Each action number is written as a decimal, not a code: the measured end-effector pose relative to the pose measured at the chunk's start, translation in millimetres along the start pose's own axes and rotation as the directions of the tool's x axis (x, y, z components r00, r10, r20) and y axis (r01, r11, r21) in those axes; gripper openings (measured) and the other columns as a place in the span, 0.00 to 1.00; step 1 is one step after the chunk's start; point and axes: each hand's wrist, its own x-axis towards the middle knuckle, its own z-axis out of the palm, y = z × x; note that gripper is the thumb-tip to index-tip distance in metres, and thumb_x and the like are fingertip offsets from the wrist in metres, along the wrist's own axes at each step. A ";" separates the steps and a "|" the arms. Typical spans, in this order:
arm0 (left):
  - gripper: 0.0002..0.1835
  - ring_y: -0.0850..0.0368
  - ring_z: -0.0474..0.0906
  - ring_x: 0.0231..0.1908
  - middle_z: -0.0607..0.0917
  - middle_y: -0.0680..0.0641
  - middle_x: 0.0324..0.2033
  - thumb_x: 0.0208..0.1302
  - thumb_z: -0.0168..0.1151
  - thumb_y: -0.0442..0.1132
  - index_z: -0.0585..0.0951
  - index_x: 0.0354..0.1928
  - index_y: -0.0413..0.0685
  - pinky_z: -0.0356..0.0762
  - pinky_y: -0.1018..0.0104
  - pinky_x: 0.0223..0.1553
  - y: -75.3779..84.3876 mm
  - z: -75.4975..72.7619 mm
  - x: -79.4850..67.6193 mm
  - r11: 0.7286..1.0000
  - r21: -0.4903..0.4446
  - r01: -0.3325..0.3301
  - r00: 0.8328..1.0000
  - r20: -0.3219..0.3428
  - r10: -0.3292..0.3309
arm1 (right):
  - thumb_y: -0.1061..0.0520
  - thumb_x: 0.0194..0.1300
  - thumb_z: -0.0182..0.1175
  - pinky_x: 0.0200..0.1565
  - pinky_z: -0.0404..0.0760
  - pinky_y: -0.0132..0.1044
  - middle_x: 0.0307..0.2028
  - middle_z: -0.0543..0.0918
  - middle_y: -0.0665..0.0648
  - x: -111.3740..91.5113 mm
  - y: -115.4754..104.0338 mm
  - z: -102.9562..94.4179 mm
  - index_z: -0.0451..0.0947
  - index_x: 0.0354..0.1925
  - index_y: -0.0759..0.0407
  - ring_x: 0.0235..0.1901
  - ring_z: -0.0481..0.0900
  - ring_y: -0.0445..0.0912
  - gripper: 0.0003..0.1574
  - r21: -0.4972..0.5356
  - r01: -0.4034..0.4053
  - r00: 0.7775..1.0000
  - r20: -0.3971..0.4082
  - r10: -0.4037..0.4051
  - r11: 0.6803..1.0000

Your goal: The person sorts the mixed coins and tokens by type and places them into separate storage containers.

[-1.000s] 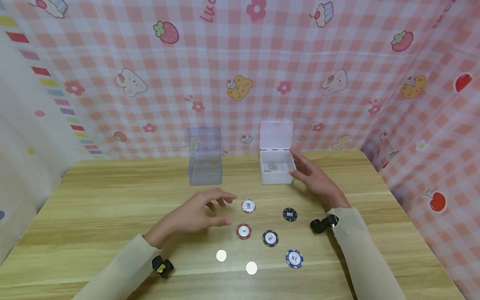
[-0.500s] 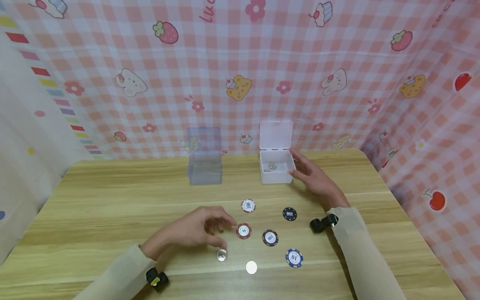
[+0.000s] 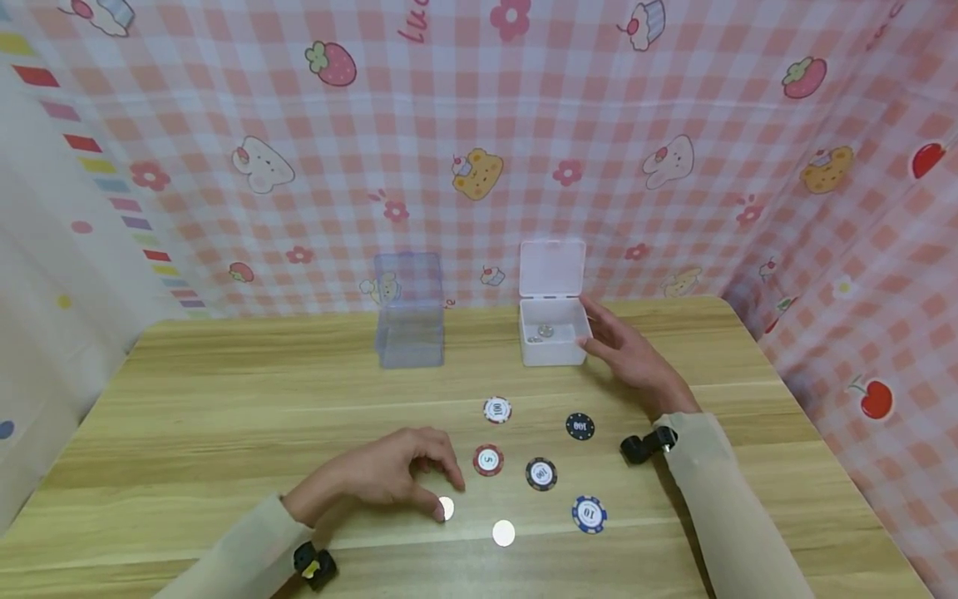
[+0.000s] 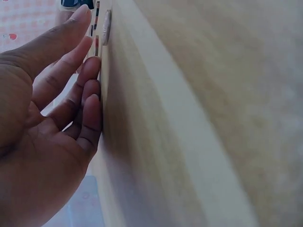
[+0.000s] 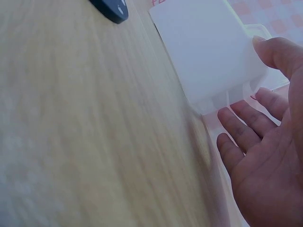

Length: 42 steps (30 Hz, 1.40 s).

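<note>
My left hand [image 3: 392, 470] reaches low over the table, thumb and index finger curved apart on either side of a shiny silver coin [image 3: 448, 506]. The thumb tip overlaps that coin in the head view; in the left wrist view the coin [image 4: 106, 27] lies flat on the wood beyond the thumb. My right hand [image 3: 629, 349] holds the right side of a white plastic box [image 3: 552, 355], thumb at the front rim and fingers along the side wall. The box's lid [image 3: 552, 268] stands up, and a few coins [image 3: 545, 330] lie inside.
A second coin [image 3: 504, 533] lies nearer the front. Several poker chips are spread mid-table: white [image 3: 497, 409], red [image 3: 488, 459], two black [image 3: 580, 426], and blue [image 3: 589, 514]. A clear bluish box [image 3: 412, 345] stands with lid up, left of the white one. A patterned curtain [image 3: 337, 166] hangs behind.
My left hand has come down toward the front of the table, from beside the white chip to the left coin, its thumb and index drawing nearer each other. The right hand stays at the box.
</note>
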 end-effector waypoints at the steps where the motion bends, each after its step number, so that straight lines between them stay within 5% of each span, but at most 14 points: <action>1: 0.16 0.60 0.72 0.44 0.81 0.58 0.39 0.45 0.75 0.47 0.84 0.40 0.62 0.72 0.68 0.46 0.2 0.1 0.1 1.000 -0.003 0.005 1.000 0.005 -0.005 | 0.51 0.70 0.52 0.70 0.53 0.53 0.73 0.51 0.44 0.0 -0.2 -0.3 0.45 0.72 0.32 0.71 0.53 0.50 0.41 0.001 0.000 1.000 0.000 0.000 1.000; 5: 0.16 0.62 0.72 0.47 0.81 0.57 0.38 0.45 0.75 0.44 0.84 0.39 0.60 0.73 0.68 0.50 0.6 -0.2 0.2 1.000 -0.023 -0.001 1.000 0.009 0.002 | 0.50 0.69 0.53 0.70 0.53 0.54 0.73 0.51 0.46 0.6 -0.8 -1.5 0.45 0.72 0.32 0.71 0.53 0.51 0.41 0.005 0.003 1.000 -0.002 -0.003 1.000; 14: 0.12 0.61 0.69 0.40 0.80 0.58 0.33 0.44 0.76 0.41 0.86 0.33 0.61 0.71 0.69 0.42 -1.5 0.4 3.7 0.997 0.080 -0.001 1.000 -0.005 0.001 | 0.48 0.68 0.54 0.70 0.54 0.53 0.72 0.52 0.43 1.6 -5.1 -0.9 0.46 0.72 0.32 0.70 0.54 0.49 0.41 0.019 0.001 1.000 0.002 -0.001 1.000; 22: 0.10 0.64 0.68 0.39 0.79 0.60 0.31 0.43 0.76 0.40 0.86 0.31 0.61 0.71 0.70 0.44 -0.9 3.0 5.2 0.993 0.118 0.002 1.000 -0.018 0.001 | 0.55 0.70 0.52 0.69 0.53 0.56 0.74 0.49 0.53 -6.6 -29.0 0.9 0.43 0.74 0.43 0.71 0.52 0.55 0.42 0.039 -0.010 0.999 0.033 0.009 0.999; 33: 0.10 0.62 0.69 0.38 0.78 0.57 0.29 0.44 0.76 0.41 0.84 0.29 0.62 0.72 0.71 0.42 2.2 4.5 7.0 0.990 0.132 0.054 0.998 -0.019 -0.052 | 0.51 0.70 0.52 0.70 0.52 0.54 0.72 0.51 0.44 1.8 -4.2 -0.3 0.46 0.72 0.31 0.71 0.53 0.50 0.40 0.015 -0.019 1.000 -0.002 0.019 1.000; 42: 0.09 0.60 0.71 0.36 0.79 0.57 0.27 0.45 0.75 0.43 0.82 0.27 0.62 0.71 0.71 0.37 2.4 6.7 7.5 0.990 0.108 0.090 0.995 -0.058 -0.084 | 0.49 0.69 0.53 0.69 0.53 0.56 0.73 0.52 0.47 -1.3 -1.1 0.4 0.46 0.72 0.32 0.70 0.54 0.52 0.41 0.015 -0.005 1.000 -0.006 0.005 1.000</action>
